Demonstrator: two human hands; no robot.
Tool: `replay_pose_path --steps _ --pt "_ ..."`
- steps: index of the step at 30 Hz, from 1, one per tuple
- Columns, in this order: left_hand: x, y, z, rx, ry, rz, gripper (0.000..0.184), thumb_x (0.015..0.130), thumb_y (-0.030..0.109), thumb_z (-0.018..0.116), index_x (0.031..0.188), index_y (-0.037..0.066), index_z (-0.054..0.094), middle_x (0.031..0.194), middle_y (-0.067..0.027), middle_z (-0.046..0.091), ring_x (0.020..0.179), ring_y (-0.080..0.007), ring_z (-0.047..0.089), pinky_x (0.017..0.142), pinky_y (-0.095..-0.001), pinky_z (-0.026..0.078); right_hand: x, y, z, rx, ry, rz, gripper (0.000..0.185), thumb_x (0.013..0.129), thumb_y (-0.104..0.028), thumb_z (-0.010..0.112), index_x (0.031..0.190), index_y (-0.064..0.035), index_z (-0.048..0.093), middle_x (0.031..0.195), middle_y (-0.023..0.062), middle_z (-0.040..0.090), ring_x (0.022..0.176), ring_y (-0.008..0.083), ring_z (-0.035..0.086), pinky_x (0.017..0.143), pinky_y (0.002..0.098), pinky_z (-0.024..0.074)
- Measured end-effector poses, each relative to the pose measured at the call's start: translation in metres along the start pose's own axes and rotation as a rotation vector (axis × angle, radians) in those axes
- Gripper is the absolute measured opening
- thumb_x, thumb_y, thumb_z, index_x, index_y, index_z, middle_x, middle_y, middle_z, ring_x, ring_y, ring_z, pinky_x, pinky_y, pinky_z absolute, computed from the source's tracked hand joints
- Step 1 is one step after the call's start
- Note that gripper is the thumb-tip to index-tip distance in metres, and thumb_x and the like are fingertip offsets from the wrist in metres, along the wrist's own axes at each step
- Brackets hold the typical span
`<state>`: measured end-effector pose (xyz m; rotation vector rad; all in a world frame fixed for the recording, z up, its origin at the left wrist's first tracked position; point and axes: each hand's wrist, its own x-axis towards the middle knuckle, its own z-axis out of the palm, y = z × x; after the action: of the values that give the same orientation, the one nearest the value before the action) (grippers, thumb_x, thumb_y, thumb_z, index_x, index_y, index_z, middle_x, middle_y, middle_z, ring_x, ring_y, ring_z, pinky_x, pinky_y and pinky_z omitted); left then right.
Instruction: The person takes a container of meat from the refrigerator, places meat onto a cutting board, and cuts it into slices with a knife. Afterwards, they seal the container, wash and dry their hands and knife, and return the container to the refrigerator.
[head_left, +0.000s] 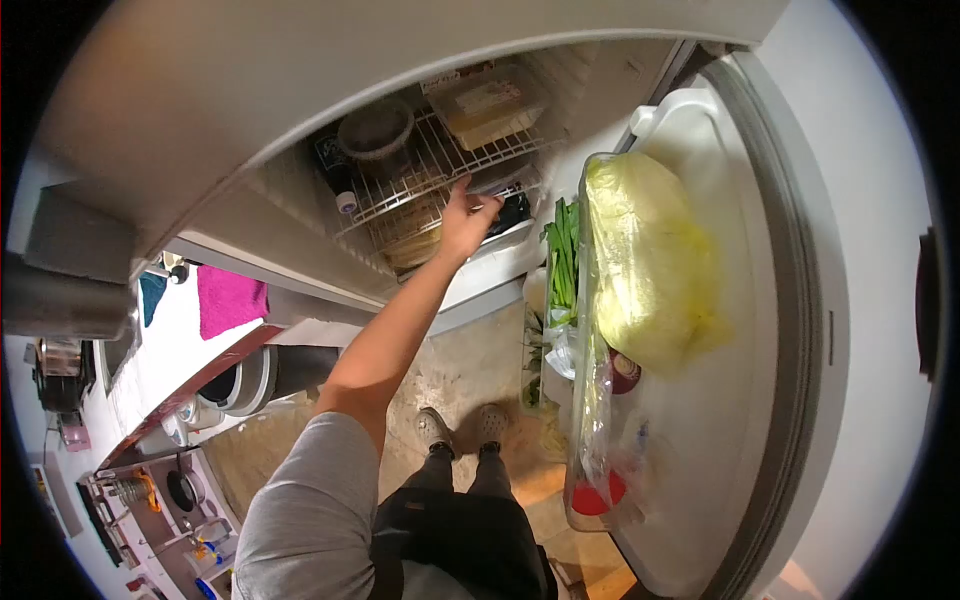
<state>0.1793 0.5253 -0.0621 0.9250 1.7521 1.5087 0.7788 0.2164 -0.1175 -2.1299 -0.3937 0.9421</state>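
Observation:
My left hand point(468, 222) reaches into the open fridge, at the front edge of a wire shelf point(437, 180). Its thumb and forefinger are apart, and nothing shows between them; whether the fingertips touch the shelf I cannot tell. On that shelf stand a round lidded tub point(377, 132), a rectangular plastic container point(490, 103) and a dark bottle with a white cap point(335, 172). Below and beside the hand lies something in black plastic point(510, 213), partly hidden. My right hand is out of view.
The open fridge door point(700, 480) stands at the right; its bin holds a cabbage-like bundle in clear wrap point(645, 260), green leafy stalks point(563, 255) and a red item point(598, 493). A counter with a magenta cloth point(230, 300) and a bin point(250, 380) are at the left.

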Motion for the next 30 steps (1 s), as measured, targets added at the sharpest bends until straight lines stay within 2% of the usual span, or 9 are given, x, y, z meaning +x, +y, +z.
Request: replay_pose_path --steps 7,11,16,21,25,26,27,29,30 --pt "-0.012 -0.035 -0.007 0.056 -0.106 -0.090 0.062 0.082 0.012 0.058 0.134 -0.002 0.026 0.099 -0.0150 0.062 0.080 -0.0192 0.062 0.070 -0.0280 0.048 -0.002 0.012 -0.007 -0.121 0.009 0.034 0.033 0.087 -0.031 0.055 0.103 -0.0018 0.059 0.105 0.0110 0.059 0.095 0.0214 0.056 0.085 0.0351 0.0441" --pt "-0.005 -0.037 -0.017 0.062 -0.015 0.041 0.064 0.074 0.014 0.067 0.127 -0.004 0.036 0.084 -0.0107 0.065 0.069 -0.0145 0.061 0.065 -0.0274 0.049 -0.007 0.015 -0.002 -0.181 -0.025 0.038 0.032 0.087 -0.030 0.055 0.101 -0.0017 0.060 0.102 0.0107 0.060 0.093 0.0208 0.057 0.084 0.0349 0.0444" --pt "0.019 0.029 -0.054 0.709 0.210 0.634 0.049 0.065 0.022 0.069 0.109 0.006 0.058 0.095 -0.0121 0.064 0.092 -0.0262 0.059 0.080 -0.0400 0.047 -0.038 0.022 0.035 -0.317 -0.175 -0.006 0.031 0.087 -0.030 0.056 0.098 -0.0017 0.061 0.099 0.0104 0.062 0.091 0.0200 0.057 0.083 0.0345 0.0448" --pt "0.096 0.081 -0.106 1.346 0.247 0.411 0.077 0.063 0.041 0.073 0.129 0.014 0.044 0.127 -0.0132 0.049 0.120 -0.0298 0.044 0.101 -0.0441 0.031 -0.127 0.032 0.143 -0.580 -0.595 -0.129 0.029 0.087 -0.029 0.056 0.096 -0.0017 0.062 0.096 0.0100 0.064 0.088 0.0192 0.058 0.082 0.0342 0.0452" --pt "0.143 0.079 -0.131 1.204 -0.026 0.204 0.090 0.059 0.042 0.074 0.136 0.013 0.036 0.133 -0.0141 0.046 0.124 -0.0321 0.041 0.102 -0.0398 0.033 -0.211 -0.015 0.282 -0.720 -1.282 -0.498 0.030 0.087 -0.032 0.057 0.103 -0.0066 0.062 0.098 0.0087 0.064 0.090 0.0165 0.059 0.083 0.0320 0.0450" --pt "0.152 0.075 -0.133 1.210 -0.106 0.249 0.090 0.059 0.039 0.074 0.136 0.013 0.036 0.131 -0.0154 0.047 0.122 -0.0329 0.043 0.101 -0.0394 0.034 -0.235 -0.050 0.317 -0.509 -1.130 -0.527 0.031 0.083 -0.030 0.059 0.098 -0.0029 0.063 0.089 0.0172 0.064 0.084 0.0338 0.061 0.080 0.0405 0.0463" --pt "0.158 0.068 -0.135 1.212 -0.191 0.287 0.090 0.059 0.037 0.073 0.137 0.012 0.036 0.130 -0.0166 0.048 0.120 -0.0337 0.045 0.100 -0.0390 0.035 -0.234 -0.045 0.365 -0.218 -1.074 -0.508 0.024 0.083 -0.025 0.060 0.093 -0.0034 0.062 0.084 0.0169 0.062 0.079 0.0339 0.060 0.071 0.0408 0.0472" --pt "0.180 0.049 -0.148 1.212 -0.114 0.250 0.090 0.056 0.029 0.071 0.137 0.012 0.036 0.127 -0.0196 0.049 0.117 -0.0328 0.048 0.099 -0.0389 0.037 -0.230 -0.112 0.456 -0.102 -0.776 -0.888 0.022 0.088 -0.020 0.057 0.097 -0.0008 0.060 0.081 0.0089 0.060 0.076 0.0145 0.057 0.070 0.0309 0.0459" --pt "0.169 0.071 -0.138 1.261 -0.119 0.091 0.092 0.055 0.033 0.072 0.137 0.014 0.036 0.135 -0.0182 0.039 0.124 -0.0342 0.039 0.102 -0.0446 0.032 -0.241 -0.172 0.486 0.062 -0.692 -0.778 0.019 0.087 -0.016 0.057 0.097 -0.0006 0.060 0.077 0.0080 0.059 0.070 0.0119 0.055 0.064 0.0283 0.0443"
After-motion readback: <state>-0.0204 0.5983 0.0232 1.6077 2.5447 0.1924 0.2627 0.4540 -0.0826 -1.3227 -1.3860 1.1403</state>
